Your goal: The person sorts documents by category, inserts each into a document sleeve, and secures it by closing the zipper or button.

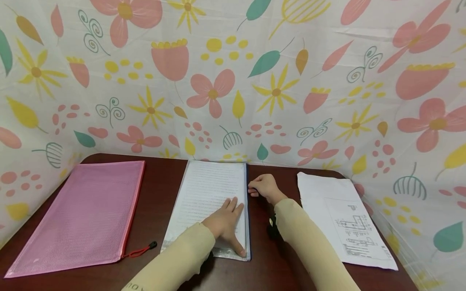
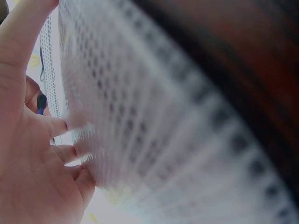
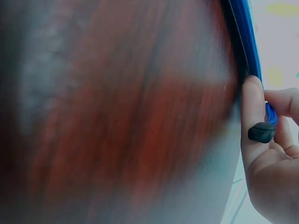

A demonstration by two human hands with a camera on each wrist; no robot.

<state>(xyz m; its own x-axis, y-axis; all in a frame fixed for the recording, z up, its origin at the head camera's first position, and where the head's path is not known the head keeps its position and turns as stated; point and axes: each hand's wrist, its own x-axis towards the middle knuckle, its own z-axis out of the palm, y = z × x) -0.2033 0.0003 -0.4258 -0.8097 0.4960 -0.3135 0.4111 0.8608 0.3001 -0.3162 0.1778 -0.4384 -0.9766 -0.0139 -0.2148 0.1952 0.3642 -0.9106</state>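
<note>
A clear mesh zip pouch with printed paper inside lies in the middle of the table. My left hand presses on its lower right part, fingers straight and thumb spread toward the near corner. In the left wrist view the mesh surface fills much of the picture beside the palm. A blue zipper runs along the pouch's right side. There my right hand pinches the zipper pull between thumb and forefinger, partway up the edge. From its grip hangs a blue cord with a black end; the slider itself is hidden.
To the left lies a pink mesh zip pouch with a red zipper edge and a red cord pull. White sheets with a printed drawing lie at the right. A flower-patterned curtain stands behind the dark brown table.
</note>
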